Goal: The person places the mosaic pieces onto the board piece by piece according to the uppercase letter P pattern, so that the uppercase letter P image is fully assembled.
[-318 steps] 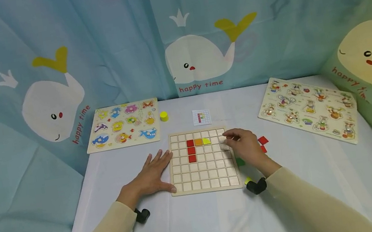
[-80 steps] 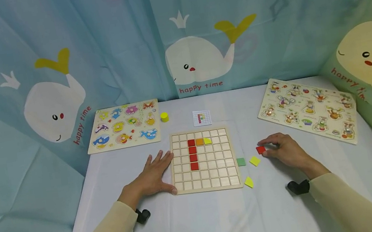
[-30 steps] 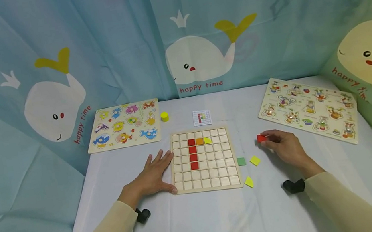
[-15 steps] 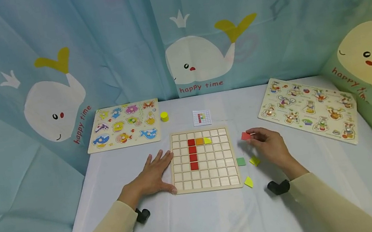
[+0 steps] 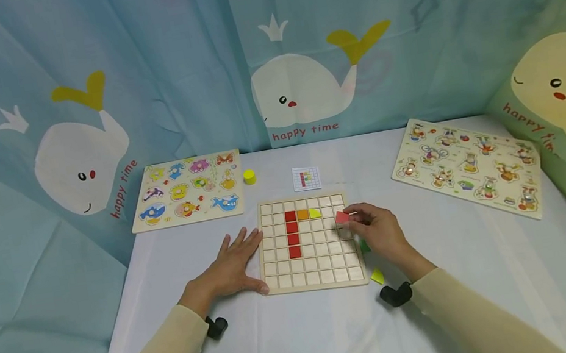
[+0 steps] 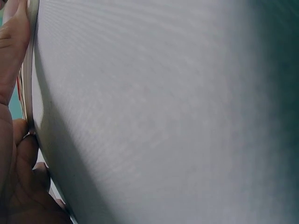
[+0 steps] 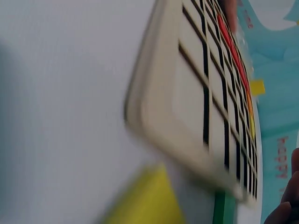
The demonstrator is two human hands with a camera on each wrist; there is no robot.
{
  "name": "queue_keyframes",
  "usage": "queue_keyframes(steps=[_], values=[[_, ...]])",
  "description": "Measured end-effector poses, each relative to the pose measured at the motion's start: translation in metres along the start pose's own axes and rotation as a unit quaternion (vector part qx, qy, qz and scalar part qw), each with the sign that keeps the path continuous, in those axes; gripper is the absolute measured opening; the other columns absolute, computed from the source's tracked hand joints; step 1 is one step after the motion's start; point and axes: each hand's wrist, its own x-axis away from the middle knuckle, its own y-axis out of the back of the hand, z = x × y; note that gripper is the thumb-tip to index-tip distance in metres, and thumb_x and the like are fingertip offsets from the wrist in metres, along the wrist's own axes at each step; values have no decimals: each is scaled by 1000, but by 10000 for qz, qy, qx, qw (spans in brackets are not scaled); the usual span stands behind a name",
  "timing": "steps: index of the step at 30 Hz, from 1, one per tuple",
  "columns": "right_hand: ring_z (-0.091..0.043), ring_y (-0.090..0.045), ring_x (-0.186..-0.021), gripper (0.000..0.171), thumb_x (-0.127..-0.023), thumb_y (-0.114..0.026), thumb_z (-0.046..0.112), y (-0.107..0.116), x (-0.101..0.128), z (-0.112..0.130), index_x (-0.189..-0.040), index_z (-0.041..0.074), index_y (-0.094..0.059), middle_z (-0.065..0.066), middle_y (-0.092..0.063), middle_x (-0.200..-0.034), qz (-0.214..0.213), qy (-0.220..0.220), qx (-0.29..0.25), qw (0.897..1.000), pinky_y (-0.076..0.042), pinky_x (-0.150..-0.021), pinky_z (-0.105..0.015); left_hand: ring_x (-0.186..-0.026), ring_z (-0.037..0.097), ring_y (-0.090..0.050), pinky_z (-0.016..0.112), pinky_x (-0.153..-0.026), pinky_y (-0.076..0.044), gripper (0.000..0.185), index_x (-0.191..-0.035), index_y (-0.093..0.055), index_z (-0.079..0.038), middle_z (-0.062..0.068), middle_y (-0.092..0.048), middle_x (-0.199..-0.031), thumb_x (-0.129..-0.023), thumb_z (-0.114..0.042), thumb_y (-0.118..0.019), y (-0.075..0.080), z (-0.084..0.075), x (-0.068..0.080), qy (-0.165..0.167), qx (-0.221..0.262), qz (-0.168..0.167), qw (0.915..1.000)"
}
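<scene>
A wooden grid board [image 5: 324, 262] lies mid-table. Its cells hold a column of several red tiles [image 5: 293, 239], with an orange tile [image 5: 302, 215] and a yellow tile [image 5: 315, 213] with a curved edge beside the top one. Between thumb and fingertips, my right hand [image 5: 381, 232] pinches a loose red tile [image 5: 342, 216] above the board's right side. My left hand [image 5: 228, 268] rests flat with fingers spread, fingertips and thumb at the board's left edge. In the right wrist view, the board corner [image 7: 159, 121] is close up; the held tile is out of sight there.
A green tile [image 5: 365, 245] and a yellow tile [image 5: 378, 276] lie by the board's right edge. Behind it are a small grid pattern card [image 5: 306, 178] and a yellow cylinder [image 5: 249, 177]. Picture puzzle boards stand back left [image 5: 185, 192] and back right [image 5: 471, 168].
My right hand has carried the red tile leftward from the table to over the board, now hiding a second yellow tile. Since the oldest frame, the red column has gained one tile. Left hand unmoved.
</scene>
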Motion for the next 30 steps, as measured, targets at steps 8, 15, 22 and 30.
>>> queue_keyframes(steps=[8, 15, 22, 30], values=[[-19, -63, -85, 27, -96, -76, 5, -30, 6, 14, -123, 8, -75, -11, -75, -100, 437, 117, -268, 9986, -50, -66, -18, -166, 27, 1, 54, -134, 8, 130, -171, -17, -16, 2, -14, -178, -73, -58, -91, 0, 0, -1, -35, -50, 2, 10000], [-17, -62, -86, 26, -94, -76, 2, -49, 12, 22, -120, 8, -76, -8, -74, -100, 731, 269, -477, 9958, -51, -69, -19, -166, 26, 2, 54, -134, 9, 130, -171, -16, -18, 1, -13, -178, -73, -59, -91, -1, 0, -2, -6, -16, 6, 10000], [-13, -62, -83, 25, -91, -80, 2, -67, 17, 23, -115, 10, -78, -3, -72, -94, 883, 344, -475, 9944, -52, -70, -19, -166, 27, 1, 54, -134, 9, 130, -171, -17, -18, 1, -14, -178, -72, -59, -91, -1, 2, -3, -14, 21, -40, 10000], [-11, -58, -85, 24, -87, -85, 8, -82, 24, 23, -111, 11, -80, 6, -68, -88, 924, 756, 222, 9926, -51, -71, -22, -166, 27, 1, 54, -134, 8, 130, -171, -17, -18, 1, -15, -178, -72, -61, -90, -2, 3, -3, 15, -36, -2, 10000]])
